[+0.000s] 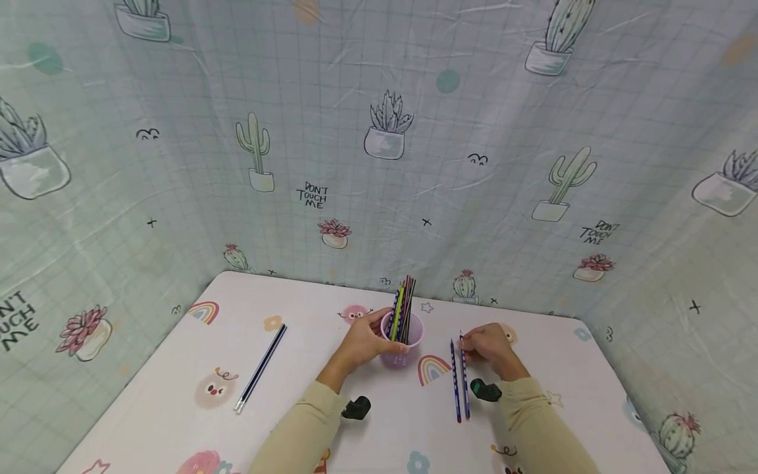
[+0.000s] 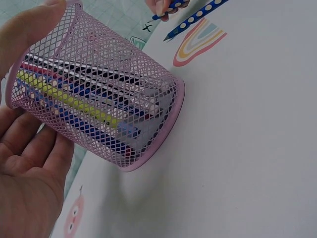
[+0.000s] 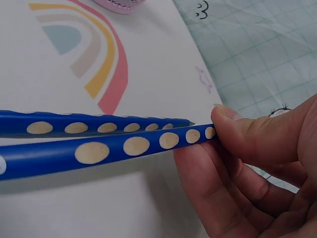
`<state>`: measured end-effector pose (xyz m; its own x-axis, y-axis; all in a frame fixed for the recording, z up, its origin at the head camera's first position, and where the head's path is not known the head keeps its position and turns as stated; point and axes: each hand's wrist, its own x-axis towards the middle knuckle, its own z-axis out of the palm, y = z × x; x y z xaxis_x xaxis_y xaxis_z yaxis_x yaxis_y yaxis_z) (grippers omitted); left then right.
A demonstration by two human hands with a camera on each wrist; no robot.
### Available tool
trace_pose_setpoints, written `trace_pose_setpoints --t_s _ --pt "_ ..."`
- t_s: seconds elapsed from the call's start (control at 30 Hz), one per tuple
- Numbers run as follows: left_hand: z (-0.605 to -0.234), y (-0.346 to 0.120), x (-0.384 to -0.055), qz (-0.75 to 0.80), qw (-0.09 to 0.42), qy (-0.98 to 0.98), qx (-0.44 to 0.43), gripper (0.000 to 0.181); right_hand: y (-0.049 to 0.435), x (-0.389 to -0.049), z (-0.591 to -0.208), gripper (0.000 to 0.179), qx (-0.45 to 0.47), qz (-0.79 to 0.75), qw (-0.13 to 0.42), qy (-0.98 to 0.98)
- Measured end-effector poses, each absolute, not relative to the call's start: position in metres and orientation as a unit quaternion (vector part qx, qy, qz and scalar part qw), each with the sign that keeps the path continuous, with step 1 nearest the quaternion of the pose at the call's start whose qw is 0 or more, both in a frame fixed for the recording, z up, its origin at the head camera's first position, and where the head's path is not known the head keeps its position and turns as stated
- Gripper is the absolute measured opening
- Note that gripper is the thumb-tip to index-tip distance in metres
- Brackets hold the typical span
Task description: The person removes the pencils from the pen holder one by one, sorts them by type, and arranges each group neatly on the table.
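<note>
My left hand point(image 1: 361, 343) holds a pink mesh pen cup point(image 1: 398, 360) near its rim, thumb at the front and fingers around the far side. Several pencils lean inside the cup, among them a yellow-green pencil point(image 2: 74, 101) and some with dark stripes. To the right of the cup, my right hand point(image 1: 487, 342) pinches a blue pencil with pale oval dots point(image 3: 136, 146) between thumb and fingers, close to its sharpened end. Alongside it lies a second blue dotted pencil point(image 1: 455, 385), its point away from me.
Two dark pencils with white ends point(image 1: 260, 368) lie together on the left part of the white, cartoon-printed table point(image 1: 308, 421). A cactus-print cloth point(image 1: 426, 171) hangs around the back and sides. A small dark device point(image 1: 487, 390) sits at the right wrist.
</note>
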<state>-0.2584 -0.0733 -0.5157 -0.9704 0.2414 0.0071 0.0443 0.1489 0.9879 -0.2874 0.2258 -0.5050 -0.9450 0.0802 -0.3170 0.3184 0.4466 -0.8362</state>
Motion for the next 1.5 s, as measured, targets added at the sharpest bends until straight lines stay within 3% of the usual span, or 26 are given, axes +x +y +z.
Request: trace_pose_setpoints --t_s 0.63,0.93,1.5 --pt "-0.514 -0.073 -0.26 0.652 0.083 0.746 0.102 0.086 0.228 -0.292 -0.517 0.025 0.142 -0.503 0.146 0.84" --pt "-0.513 -0.074 -0.261 0.653 0.085 0.746 0.1 0.086 0.224 -0.296 -0.517 0.018 0.149 -0.483 0.156 0.849" --pt "-0.516 -0.074 -0.262 0.658 0.083 0.742 0.102 0.087 0.229 -0.283 -0.514 0.028 0.098 -0.537 0.107 0.831"
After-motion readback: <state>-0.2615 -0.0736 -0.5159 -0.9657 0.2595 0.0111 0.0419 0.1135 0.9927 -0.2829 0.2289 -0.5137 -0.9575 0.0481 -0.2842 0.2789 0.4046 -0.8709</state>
